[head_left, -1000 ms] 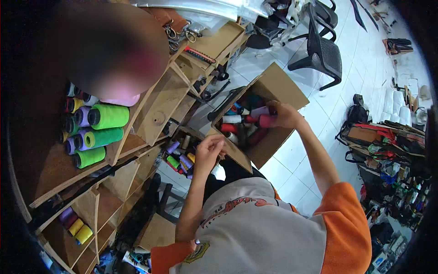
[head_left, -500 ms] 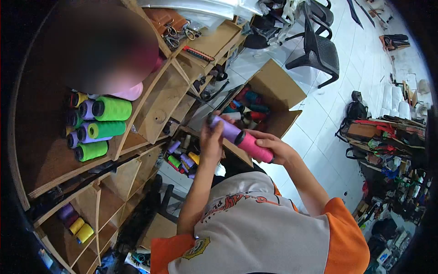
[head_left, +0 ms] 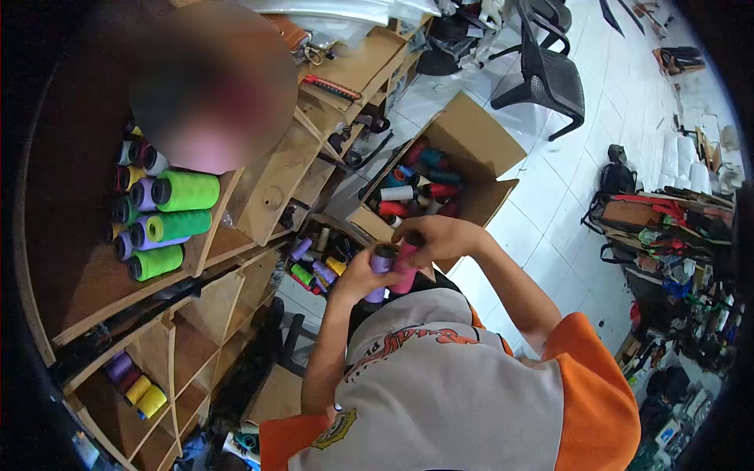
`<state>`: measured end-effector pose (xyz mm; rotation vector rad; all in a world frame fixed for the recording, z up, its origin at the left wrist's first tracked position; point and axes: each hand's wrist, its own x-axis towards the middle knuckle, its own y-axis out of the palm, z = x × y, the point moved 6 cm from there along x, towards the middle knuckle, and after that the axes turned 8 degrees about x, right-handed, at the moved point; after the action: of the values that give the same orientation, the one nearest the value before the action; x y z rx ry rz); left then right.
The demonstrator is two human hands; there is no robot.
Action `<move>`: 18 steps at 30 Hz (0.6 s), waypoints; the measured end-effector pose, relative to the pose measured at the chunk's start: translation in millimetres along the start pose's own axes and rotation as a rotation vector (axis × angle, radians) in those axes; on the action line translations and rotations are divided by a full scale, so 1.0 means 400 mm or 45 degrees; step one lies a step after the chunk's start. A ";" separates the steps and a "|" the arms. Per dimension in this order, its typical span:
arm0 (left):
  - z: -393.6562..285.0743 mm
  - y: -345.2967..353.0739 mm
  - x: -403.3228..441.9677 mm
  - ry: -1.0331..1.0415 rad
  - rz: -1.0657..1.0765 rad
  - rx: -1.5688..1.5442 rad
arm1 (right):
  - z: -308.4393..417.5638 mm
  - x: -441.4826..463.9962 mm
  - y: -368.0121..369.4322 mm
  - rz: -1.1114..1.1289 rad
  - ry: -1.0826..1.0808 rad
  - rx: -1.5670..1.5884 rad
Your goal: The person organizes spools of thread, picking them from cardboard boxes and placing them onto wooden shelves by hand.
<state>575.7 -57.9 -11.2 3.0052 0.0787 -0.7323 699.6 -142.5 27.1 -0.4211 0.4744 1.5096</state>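
My left hand [head_left: 360,278] is closed around a purple thread spool [head_left: 381,265], held upright in front of my shirt. Beside it, a pink thread spool [head_left: 407,265] is gripped from above by my right hand [head_left: 441,240]. The two spools stand side by side, close together, with their dark ends up; my fingers hide parts of both. Just beyond my hands is an open cardboard box [head_left: 471,145] with several spools inside, among them a white spool [head_left: 397,193] and a red spool [head_left: 394,209].
On the wooden shelf at left, green spools [head_left: 187,191] and purple ones are stacked near another person, blurred. Lower compartments hold yellow spools [head_left: 151,401]. A second box [head_left: 334,228] with mixed spools stands left of my hands. A black chair [head_left: 554,82] is on the tiled floor.
Both hands have drawn in toward my body. The spools, end to end and tilted before, are now upright side by side. My right hand has shifted to the pink spool's top.
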 end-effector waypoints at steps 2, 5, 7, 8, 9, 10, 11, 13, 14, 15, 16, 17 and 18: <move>0.054 -0.007 -0.030 -0.094 0.006 -0.233 | -0.021 0.011 0.020 -0.077 0.061 0.197; 0.103 -0.028 -0.051 -0.120 -0.023 -0.337 | -0.017 0.013 0.060 -0.047 0.074 0.196; 0.091 -0.048 -0.070 -0.186 -0.121 -0.352 | -0.009 0.018 0.091 -0.009 0.124 0.202; 0.143 -0.050 -0.071 -0.215 -0.097 -0.427 | 0.009 0.015 0.093 0.044 0.122 0.157; 0.158 -0.048 -0.075 -0.193 -0.136 -0.517 | 0.018 0.023 0.091 -0.019 0.045 0.077; 0.170 -0.044 -0.082 -0.172 -0.175 -0.606 | 0.023 0.032 0.093 -0.083 -0.032 -0.003; 0.182 -0.040 -0.092 -0.153 -0.213 -0.695 | 0.024 0.041 0.097 -0.173 -0.145 -0.118; 0.179 -0.031 -0.100 -0.094 -0.236 -0.839 | 0.018 0.060 0.113 -0.242 -0.213 -0.219; 0.177 -0.029 -0.101 -0.065 -0.248 -0.911 | 0.011 0.068 0.124 -0.209 -0.174 -0.197; 0.178 -0.029 -0.101 -0.065 -0.228 -0.880 | 0.000 0.073 0.133 -0.175 -0.137 -0.176; 0.178 -0.034 -0.099 -0.063 -0.209 -0.849 | -0.018 0.083 0.139 -0.160 -0.184 -0.138; 0.179 -0.040 -0.097 -0.061 -0.191 -0.817 | -0.033 0.083 0.132 -0.102 -0.144 -0.047; 0.176 -0.043 -0.098 -0.060 -0.150 -0.863 | -0.044 0.082 0.106 -0.042 -0.103 0.043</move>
<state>507.8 -46.2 -56.1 2.3492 0.4128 -0.6219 656.8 -123.5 -4.2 -0.3384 0.4271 1.4791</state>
